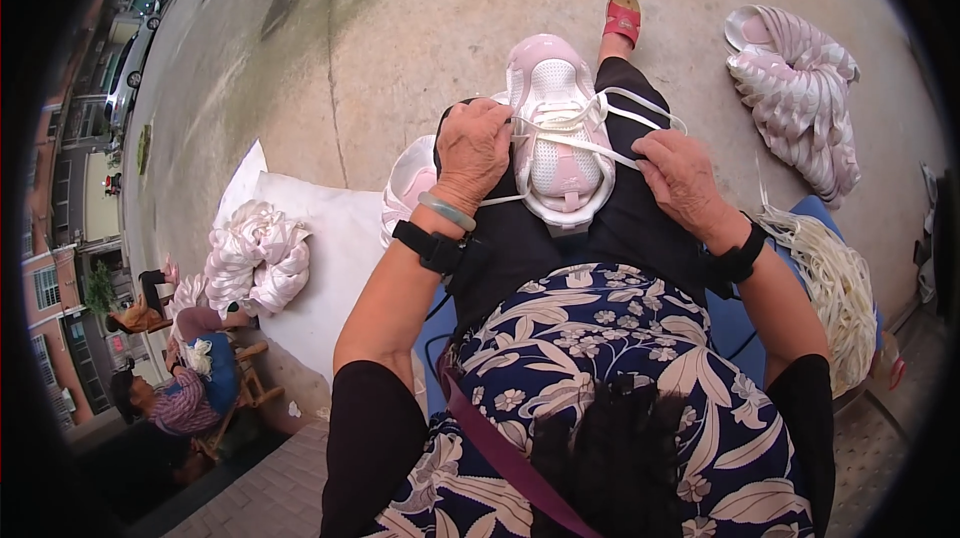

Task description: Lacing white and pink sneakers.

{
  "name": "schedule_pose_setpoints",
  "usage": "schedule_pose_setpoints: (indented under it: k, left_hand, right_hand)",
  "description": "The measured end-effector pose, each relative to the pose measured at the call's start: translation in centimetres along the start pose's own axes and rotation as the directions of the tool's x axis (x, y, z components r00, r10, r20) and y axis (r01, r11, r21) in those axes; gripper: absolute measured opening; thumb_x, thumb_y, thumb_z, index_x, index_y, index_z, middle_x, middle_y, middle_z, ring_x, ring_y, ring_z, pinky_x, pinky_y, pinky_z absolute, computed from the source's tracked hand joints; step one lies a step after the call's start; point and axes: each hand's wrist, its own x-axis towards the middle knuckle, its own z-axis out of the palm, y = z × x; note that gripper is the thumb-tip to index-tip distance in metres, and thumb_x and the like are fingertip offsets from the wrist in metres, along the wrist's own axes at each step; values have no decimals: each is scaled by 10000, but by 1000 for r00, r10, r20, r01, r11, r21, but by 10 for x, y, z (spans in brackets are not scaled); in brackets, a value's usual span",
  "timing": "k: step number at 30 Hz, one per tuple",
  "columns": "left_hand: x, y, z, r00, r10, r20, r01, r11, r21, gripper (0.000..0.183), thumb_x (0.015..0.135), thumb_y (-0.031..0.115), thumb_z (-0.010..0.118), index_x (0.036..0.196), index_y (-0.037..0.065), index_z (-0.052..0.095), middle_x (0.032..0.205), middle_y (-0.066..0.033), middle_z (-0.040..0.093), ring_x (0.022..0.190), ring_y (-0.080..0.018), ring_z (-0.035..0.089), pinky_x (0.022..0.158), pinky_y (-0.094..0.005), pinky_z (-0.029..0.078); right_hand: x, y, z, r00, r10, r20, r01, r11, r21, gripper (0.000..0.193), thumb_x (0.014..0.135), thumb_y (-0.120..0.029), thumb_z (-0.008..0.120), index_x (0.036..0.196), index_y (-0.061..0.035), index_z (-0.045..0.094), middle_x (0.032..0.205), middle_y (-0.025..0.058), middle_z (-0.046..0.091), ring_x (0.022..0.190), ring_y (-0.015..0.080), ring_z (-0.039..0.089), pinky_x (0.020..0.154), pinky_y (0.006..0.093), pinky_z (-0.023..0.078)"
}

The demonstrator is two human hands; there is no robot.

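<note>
A pink and white sneaker (pixel 550 68) rests on my lap between my thighs, its toe pointing away from me. White shoelaces (pixel 590 145) cross over its tongue and loop out to the right. My left hand (pixel 476 150) is at the shoe's left edge, thumb and fingers pinched on a lace. On the right side, my right hand (pixel 680 178) pinches the end of another stretch of lace, drawn out from the eyelets. Another pink and white shoe (pixel 402 183) lies partly hidden behind my left wrist.
Bundles of pink and white shoe pieces lie at the far right (pixel 800 118) and at left (pixel 258 263), by a white sheet (pixel 325 238). A hank of white laces (pixel 838 288) hangs by my right elbow. Another person (pixel 195 398) sits at lower left.
</note>
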Motion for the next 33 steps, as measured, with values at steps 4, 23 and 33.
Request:
schedule_pose_setpoints:
  k: [4,23,33]
  left_hand:
    - [3,-2,-2,988,-2,156,11,998,-58,131,762,63,623,890,54,647,851,-91,640,811,-267,579,743,-347,456]
    - [20,10,-18,715,-168,679,655,502,-565,205,664,65,730,764,40,553,969,-10,520,791,-77,489,684,-214,425]
    - [3,26,-3,899,-233,372,372,852,-367,234,638,50,634,859,38,559,852,-41,538,775,-148,516,698,-252,431]
  right_hand:
    - [11,-13,15,997,16,72,-14,999,-31,255,769,-126,620,1011,-78,555,837,59,573,836,242,552,722,371,393]
    - [-20,6,-37,917,282,283,-357,897,261,135,826,-124,553,767,-3,546,674,145,533,624,290,524,588,359,412]
    - [-53,29,-41,838,440,324,-520,824,227,195,820,-198,609,867,-21,544,719,108,526,647,234,506,595,327,416]
